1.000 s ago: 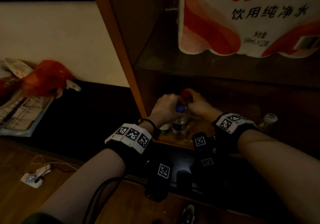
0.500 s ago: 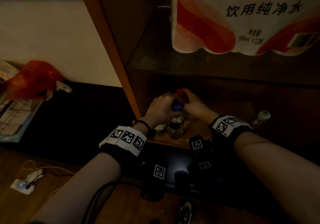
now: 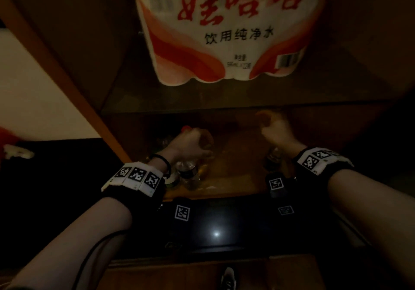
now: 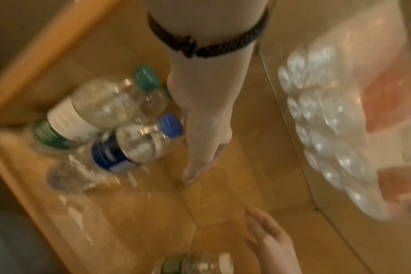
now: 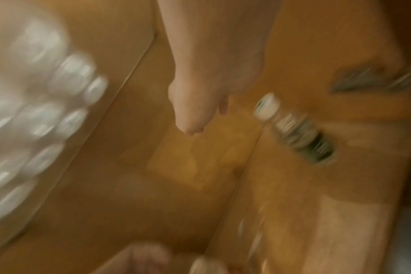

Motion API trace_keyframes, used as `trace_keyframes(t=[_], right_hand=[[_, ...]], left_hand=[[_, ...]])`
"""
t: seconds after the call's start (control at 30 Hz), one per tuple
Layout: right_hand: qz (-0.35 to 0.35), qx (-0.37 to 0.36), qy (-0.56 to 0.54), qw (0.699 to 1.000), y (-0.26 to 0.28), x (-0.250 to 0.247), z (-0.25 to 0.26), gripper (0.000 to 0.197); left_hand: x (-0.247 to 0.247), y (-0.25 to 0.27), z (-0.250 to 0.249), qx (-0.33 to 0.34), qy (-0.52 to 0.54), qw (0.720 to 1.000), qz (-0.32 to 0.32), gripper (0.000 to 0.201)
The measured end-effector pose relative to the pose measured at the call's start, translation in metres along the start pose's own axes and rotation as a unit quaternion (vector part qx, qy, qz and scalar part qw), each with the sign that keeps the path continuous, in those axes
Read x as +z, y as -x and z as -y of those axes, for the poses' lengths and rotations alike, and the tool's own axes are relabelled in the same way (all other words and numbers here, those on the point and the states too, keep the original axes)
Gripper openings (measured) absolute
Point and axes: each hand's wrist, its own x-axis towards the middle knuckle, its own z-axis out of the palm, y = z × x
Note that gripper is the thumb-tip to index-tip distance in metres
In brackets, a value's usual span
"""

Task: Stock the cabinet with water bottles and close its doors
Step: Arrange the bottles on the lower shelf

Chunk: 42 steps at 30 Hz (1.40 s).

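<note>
Hands first, from the head view: the left hand point(image 3: 190, 143) hovers with loosely curled fingers over a cluster of clear plastic water bottles point(image 3: 187, 173) at the left of the cabinet's lower wooden shelf point(image 3: 233, 177), holding nothing I can make out; the right hand point(image 3: 275, 130) hangs apart to the right, loosely curled and empty. A white-and-red shrink-wrapped pack of bottles point(image 3: 224, 31) stands on the glass shelf point(image 3: 224, 96) above.

From the left wrist, two bottles show plainly: a blue-capped bottle point(image 4: 131, 146) and a green-capped bottle point(image 4: 94, 109), upright and touching each other; the fingers point(image 4: 200, 148) are straight, just beside the blue cap. A third bottle point(image 4: 197, 265) peeks in at the bottom edge.

From the right wrist, badly blurred, one white-capped bottle point(image 5: 293, 129) stands right of the relaxed fingers point(image 5: 190, 111). I judge the next move is gathering it toward the cluster: grip the body low, keep it upright, and set it clear of the door line.
</note>
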Motion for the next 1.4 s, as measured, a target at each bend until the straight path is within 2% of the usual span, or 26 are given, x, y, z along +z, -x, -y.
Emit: trace_keyframes(t=[0.07, 0.17, 0.33, 0.43, 0.5, 0.67, 0.87, 1.0, 1.07, 1.17, 1.33, 1.4], right_hand=[[-0.037, 0.011, 0.067, 0.997, 0.001, -0.011, -0.022, 0.043], [-0.023, 0.072, 0.12, 0.99, 0.006, -0.018, -0.046, 0.049], [0.048, 0.134, 0.043, 0.989, 0.019, -0.009, -0.07, 0.061], [0.041, 0.141, -0.015, 0.989, 0.017, 0.0, -0.076, 0.058], [0.027, 0.145, -0.018, 0.989, 0.014, 0.006, -0.077, 0.054], [-0.016, 0.102, 0.07, 0.992, 0.015, 0.019, -0.072, 0.044], [0.047, 0.077, 0.042, 0.995, 0.036, 0.053, -0.041, 0.036], [0.093, 0.025, 0.03, 0.995, 0.051, 0.089, -0.011, 0.03], [0.104, 0.022, 0.02, 0.994, 0.057, 0.101, 0.003, 0.025], [0.108, 0.011, 0.01, 0.994, 0.06, 0.114, 0.018, 0.026], [0.104, -0.012, 0.001, 0.995, 0.06, 0.128, 0.031, 0.033], [0.107, -0.024, -0.008, 0.994, 0.062, 0.132, 0.035, 0.03]], left_hand=[[0.005, -0.006, -0.008, 0.009, 0.007, 1.0, 0.02, 0.03], [0.012, -0.014, -0.017, 0.012, 0.021, 0.999, 0.044, 0.028], [0.021, -0.024, -0.021, -0.011, 0.022, 0.997, 0.07, 0.024], [0.022, -0.023, -0.021, -0.018, 0.024, 0.997, 0.076, 0.025], [0.021, -0.02, -0.02, -0.007, 0.026, 0.997, 0.07, 0.025], [0.013, -0.008, -0.016, 0.021, 0.038, 0.997, 0.068, 0.023], [0.006, 0.016, 0.003, 0.011, 0.003, 0.999, 0.037, 0.023], [0.0, 0.036, 0.019, 0.014, -0.064, 0.998, 0.008, 0.033], [-0.002, 0.045, 0.027, 0.005, -0.079, 0.997, -0.004, 0.043], [-0.003, 0.053, 0.034, -0.002, -0.102, 0.995, -0.022, 0.053], [0.001, 0.062, 0.042, -0.02, -0.13, 0.991, -0.039, 0.059], [0.004, 0.063, 0.049, -0.038, -0.128, 0.99, -0.041, 0.062]])
